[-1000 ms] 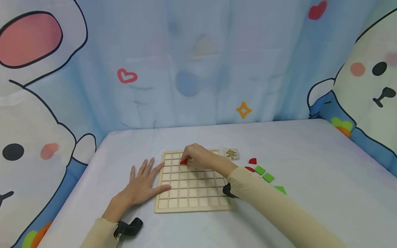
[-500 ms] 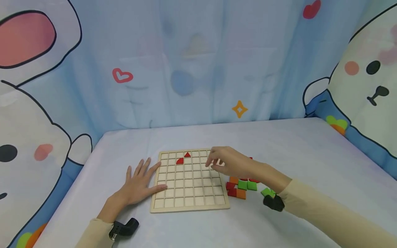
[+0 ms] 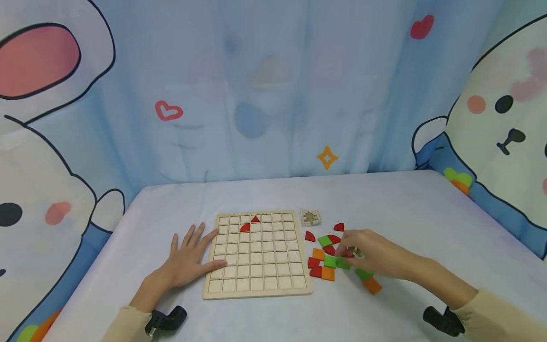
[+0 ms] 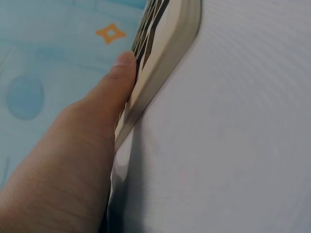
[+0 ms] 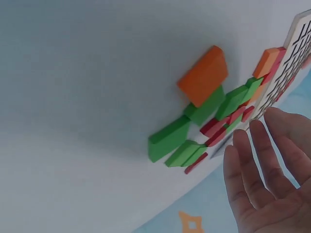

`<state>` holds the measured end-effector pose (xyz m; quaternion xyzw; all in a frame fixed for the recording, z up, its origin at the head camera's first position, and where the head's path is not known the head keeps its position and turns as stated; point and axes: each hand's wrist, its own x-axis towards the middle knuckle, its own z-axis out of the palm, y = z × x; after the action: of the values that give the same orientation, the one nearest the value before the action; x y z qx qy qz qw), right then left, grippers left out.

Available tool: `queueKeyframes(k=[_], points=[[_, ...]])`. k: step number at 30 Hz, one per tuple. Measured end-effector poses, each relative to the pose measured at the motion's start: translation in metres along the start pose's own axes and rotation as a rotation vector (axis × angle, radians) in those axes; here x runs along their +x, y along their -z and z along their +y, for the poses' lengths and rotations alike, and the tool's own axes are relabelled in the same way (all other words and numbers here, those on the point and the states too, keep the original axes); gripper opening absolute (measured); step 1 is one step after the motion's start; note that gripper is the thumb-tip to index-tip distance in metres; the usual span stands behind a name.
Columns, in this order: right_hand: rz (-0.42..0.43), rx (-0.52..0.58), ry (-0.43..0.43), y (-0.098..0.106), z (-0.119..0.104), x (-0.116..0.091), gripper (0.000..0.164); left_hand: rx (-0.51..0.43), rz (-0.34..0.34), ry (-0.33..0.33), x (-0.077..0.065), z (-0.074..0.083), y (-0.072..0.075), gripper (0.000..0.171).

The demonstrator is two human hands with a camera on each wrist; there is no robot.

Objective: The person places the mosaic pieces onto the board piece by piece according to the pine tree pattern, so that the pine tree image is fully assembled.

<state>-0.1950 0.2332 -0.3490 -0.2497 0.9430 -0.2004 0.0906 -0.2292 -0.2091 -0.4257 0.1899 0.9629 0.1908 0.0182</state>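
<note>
A pale wooden grid board (image 3: 256,255) lies flat on the table. In its upper rows sit a red quarter-circle piece (image 3: 245,228) and a red triangle piece (image 3: 255,219). My left hand (image 3: 183,261), fingers spread, rests at the board's left edge; its thumb (image 4: 124,63) touches the rim in the left wrist view. Right of the board, my right hand (image 3: 376,252) hovers over loose flat pieces, partly hiding them. In the right wrist view its fingers (image 5: 265,162) are slightly bent, with no piece seen between them. Among the pieces is an orange square (image 5: 206,75).
Green squares (image 3: 330,261), red quarter-circles (image 3: 310,236) and orange squares (image 3: 328,274) lie scattered beside the board's right edge. A small pattern card (image 3: 310,217) lies behind them. A printed blue curtain (image 3: 273,118) hangs behind the table.
My right hand left the red quarter-circle on the board and moved right, across the board, to the loose pieces. My left hand stayed at the board's left edge. The view shifted slightly.
</note>
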Motion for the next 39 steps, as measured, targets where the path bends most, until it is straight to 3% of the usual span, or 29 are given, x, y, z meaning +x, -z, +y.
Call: queueKeyframes(k=[5,11,17,25,39], points=[[-0.017,0.061,-0.063,-0.007,0.006,-0.008,0.019,-0.003,-0.012,0.005,-0.002,0.000,-0.001,0.092],[0.003,0.069,-0.047,-0.012,0.010,-0.010,0.022,-0.002,-0.007,0.000,0.001,-0.001,-0.003,0.092],[0.029,0.039,-0.036,-0.019,0.007,-0.004,0.024,-0.007,0.004,0.009,-0.002,-0.004,-0.001,0.091],[0.062,-0.037,-0.105,-0.024,0.004,0.002,0.027,-0.027,-0.013,0.000,-0.001,0.000,0.001,0.091],[0.079,0.064,-0.119,-0.022,0.010,0.009,0.024,0.007,-0.011,0.019,0.001,-0.004,-0.002,0.091]])
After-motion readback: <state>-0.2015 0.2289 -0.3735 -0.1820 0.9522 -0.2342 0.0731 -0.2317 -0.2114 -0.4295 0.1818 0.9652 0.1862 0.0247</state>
